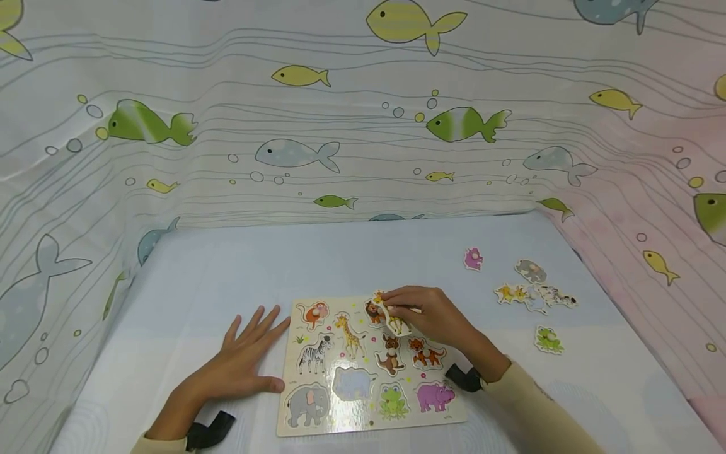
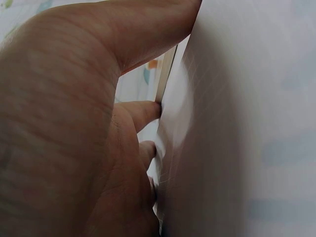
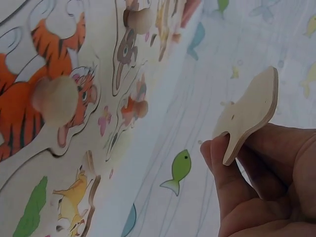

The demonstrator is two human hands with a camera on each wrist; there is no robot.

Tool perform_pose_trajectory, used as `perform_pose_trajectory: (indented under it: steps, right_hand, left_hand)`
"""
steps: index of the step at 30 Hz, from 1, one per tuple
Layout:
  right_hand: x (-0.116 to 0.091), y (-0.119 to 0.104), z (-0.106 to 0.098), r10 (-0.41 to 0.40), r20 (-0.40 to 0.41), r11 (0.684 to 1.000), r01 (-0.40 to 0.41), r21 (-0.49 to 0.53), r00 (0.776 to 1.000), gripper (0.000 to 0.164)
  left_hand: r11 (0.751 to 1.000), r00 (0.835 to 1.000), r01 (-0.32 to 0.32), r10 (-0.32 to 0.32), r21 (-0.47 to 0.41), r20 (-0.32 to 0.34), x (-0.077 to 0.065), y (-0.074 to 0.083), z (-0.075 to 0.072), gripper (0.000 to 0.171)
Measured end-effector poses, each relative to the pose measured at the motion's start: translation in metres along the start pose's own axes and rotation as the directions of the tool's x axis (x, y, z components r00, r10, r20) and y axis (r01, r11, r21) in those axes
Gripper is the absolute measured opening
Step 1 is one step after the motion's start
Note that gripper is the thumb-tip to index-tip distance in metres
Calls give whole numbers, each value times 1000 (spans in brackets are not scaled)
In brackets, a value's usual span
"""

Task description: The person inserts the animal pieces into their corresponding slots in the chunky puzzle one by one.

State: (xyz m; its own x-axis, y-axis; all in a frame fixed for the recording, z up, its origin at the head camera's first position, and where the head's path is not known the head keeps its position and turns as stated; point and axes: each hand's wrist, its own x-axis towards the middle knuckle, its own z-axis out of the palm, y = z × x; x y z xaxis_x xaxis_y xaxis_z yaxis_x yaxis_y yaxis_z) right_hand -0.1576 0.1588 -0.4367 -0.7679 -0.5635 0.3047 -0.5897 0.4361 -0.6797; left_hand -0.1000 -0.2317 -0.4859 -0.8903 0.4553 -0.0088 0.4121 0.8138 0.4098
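Note:
My right hand (image 1: 433, 315) pinches a wooden giraffe puzzle piece (image 1: 398, 325) above the upper part of the puzzle board (image 1: 338, 424), overlapping the lion piece (image 1: 372, 313) in the head view. The right wrist view catches the bare wooden back of the giraffe piece (image 3: 249, 111), held between thumb and fingers. My left hand (image 1: 244, 359) rests on the table with fingers spread, thumb and index fingertips right at the board's left edge. A giraffe picture (image 1: 350, 337) shows in the board's upper middle. Monkey (image 1: 313, 314), kangaroo (image 1: 390, 354) and tiger (image 1: 426, 354) pieces lie in the board.
Right of the board are several loose pieces: a purple hippo (image 1: 473, 259), a grey elephant (image 1: 530, 270), a zebra (image 1: 558, 296), a yellow-orange piece (image 1: 510, 293) and a green frog (image 1: 549, 339). Behind the pale table (image 1: 283, 258) hangs a fish-patterned curtain (image 1: 363, 107).

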Motion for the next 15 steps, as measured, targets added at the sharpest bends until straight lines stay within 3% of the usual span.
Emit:
perform_pose_trajectory:
  steps: [15]
  right_hand:
    - [20, -12, 24, -21, 110, 1000, 19, 22, 994, 22]
  left_hand:
    - [1000, 1000, -10, 10, -2, -8, -2, -1, -1, 110]
